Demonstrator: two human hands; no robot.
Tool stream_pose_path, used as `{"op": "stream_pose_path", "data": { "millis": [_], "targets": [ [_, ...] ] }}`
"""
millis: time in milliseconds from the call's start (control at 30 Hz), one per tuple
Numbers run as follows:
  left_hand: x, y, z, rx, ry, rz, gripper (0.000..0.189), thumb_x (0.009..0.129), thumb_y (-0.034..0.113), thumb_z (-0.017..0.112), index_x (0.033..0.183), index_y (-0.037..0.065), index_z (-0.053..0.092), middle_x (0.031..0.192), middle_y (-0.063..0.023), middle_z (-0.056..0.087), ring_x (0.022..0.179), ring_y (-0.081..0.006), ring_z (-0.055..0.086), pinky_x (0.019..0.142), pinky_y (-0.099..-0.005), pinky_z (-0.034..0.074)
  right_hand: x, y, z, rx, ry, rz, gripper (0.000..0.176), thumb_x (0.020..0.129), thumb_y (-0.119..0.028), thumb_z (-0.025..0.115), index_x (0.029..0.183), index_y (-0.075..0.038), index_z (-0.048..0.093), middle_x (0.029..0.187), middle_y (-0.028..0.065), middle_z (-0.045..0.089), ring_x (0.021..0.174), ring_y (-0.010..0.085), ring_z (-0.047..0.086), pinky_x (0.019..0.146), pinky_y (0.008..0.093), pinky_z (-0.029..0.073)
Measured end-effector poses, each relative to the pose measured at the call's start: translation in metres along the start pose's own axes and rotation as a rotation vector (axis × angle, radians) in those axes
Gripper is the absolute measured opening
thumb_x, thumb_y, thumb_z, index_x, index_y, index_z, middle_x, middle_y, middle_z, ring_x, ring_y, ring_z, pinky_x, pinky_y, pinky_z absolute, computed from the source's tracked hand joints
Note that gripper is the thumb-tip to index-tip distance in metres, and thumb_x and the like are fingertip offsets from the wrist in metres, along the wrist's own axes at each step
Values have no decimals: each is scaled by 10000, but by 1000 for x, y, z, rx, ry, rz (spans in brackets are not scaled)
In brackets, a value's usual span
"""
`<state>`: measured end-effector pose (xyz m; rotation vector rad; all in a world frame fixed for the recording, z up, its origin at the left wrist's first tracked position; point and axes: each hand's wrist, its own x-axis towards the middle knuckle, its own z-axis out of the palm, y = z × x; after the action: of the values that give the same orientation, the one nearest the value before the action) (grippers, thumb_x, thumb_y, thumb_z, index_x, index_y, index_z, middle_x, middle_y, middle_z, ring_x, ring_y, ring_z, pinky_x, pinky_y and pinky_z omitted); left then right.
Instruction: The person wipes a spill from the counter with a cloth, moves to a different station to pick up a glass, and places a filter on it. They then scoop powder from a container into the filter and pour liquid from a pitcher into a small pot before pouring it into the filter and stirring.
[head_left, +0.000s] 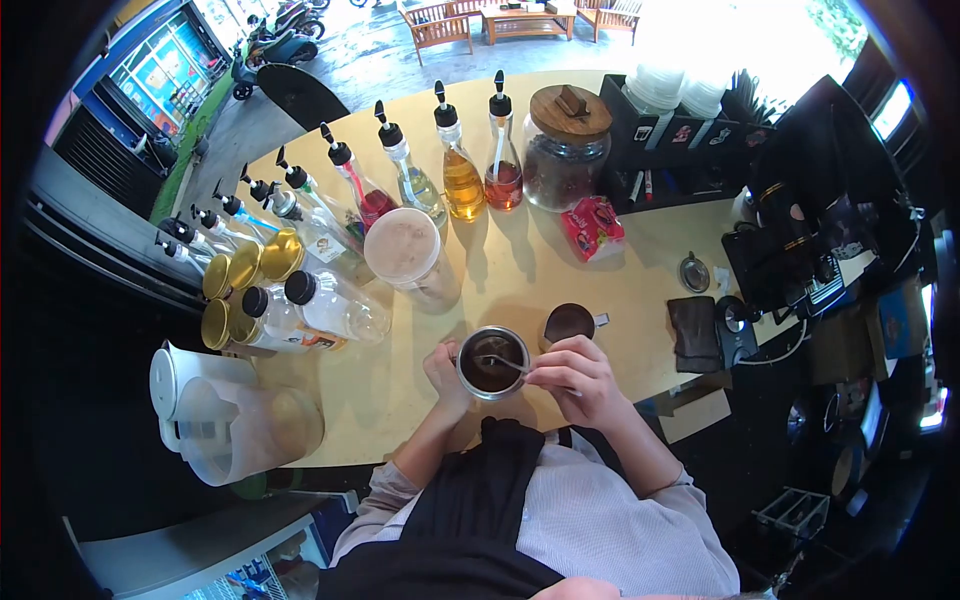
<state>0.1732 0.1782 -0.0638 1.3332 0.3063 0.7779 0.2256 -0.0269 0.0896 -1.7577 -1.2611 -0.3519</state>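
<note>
A round metal-rimmed cup [493, 362] of dark liquid stands near the front edge of the wooden table [640, 330]. At its left side, my left hand [446, 376] is closed round the handle, which is mostly hidden. My right hand [582, 381] pinches a thin metal spoon [508, 363] at the cup's right side, and the spoon's far end dips into the liquid. Just behind my right hand sits a dark round container [570, 322] with a small handle. A tall tub with a pale lid [402, 246] is behind the cup, to the left.
Several syrup bottles with black pumps [462, 185] curve along the back. Right of them are a wooden-lidded glass jar [566, 165] and a pink packet [594, 229]. Clear pitchers [235, 430] and gold-lidded jars [245, 268] stand left. A dark folded cloth [692, 334] lies right.
</note>
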Motion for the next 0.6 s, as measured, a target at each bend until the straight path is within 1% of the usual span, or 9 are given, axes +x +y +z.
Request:
{"op": "stream_pose_path", "data": {
  "millis": [67,167,233,367,433,500,567,600],
  "targets": [
    [-1,-3,0,15,31,-27,535,1013,339,328,543,85,299,525,22,337,502,-81,301,486,-291,219,-1,1,-1,9,15,20,277,739,-82,718,1010,-133,697,966,16,674,877,233,598,781,341,491],
    [0,-10,-2,0,45,-13,528,1010,338,337,547,86,313,525,25,338,502,-76,302,485,-292,213,2,2,0,-73,27,-8,240,768,-79,710,1002,-124,688,961,20,671,877,235,598,780,347,491],
    [0,-6,-2,-7,36,-25,524,1009,335,342,549,86,317,525,28,337,501,-74,304,485,-291,211,6,-3,2,-28,1,1,245,754,-76,707,994,-115,681,947,21,666,877,236,598,771,346,489],
    [-1,-6,-2,7,18,-33,516,1006,325,351,549,87,322,525,33,337,498,-70,308,484,-289,205,-1,-4,1,10,19,17,271,738,-72,700,1005,-111,678,953,22,662,881,235,600,774,349,491],
    [-1,-7,-1,2,27,-46,518,1006,331,353,550,88,321,526,34,335,498,-70,308,485,-290,204,0,-4,0,-137,30,-40,285,725,-70,697,1006,-109,675,958,28,658,875,236,603,781,350,493],
    [-2,-7,-2,-4,33,-59,520,1006,336,355,550,89,320,526,36,333,499,-70,308,485,-291,203,4,-7,2,-144,17,-48,278,727,-70,695,1001,-111,673,958,28,656,872,236,603,776,352,492],
    [-2,-8,-6,23,-4,-45,523,1007,341,357,552,89,318,528,36,328,500,-71,303,484,-292,203,5,-9,3,-149,4,-56,270,729,-70,693,995,-112,671,959,27,654,870,236,603,771,354,491],
    [-1,-6,-5,23,-5,-45,523,1007,341,357,552,89,318,528,36,328,500,-71,303,484,-292,203,2,-9,3,-107,12,-43,276,727,-75,696,1000,-113,673,960,26,655,869,234,603,766,350,490]
  ]
}}
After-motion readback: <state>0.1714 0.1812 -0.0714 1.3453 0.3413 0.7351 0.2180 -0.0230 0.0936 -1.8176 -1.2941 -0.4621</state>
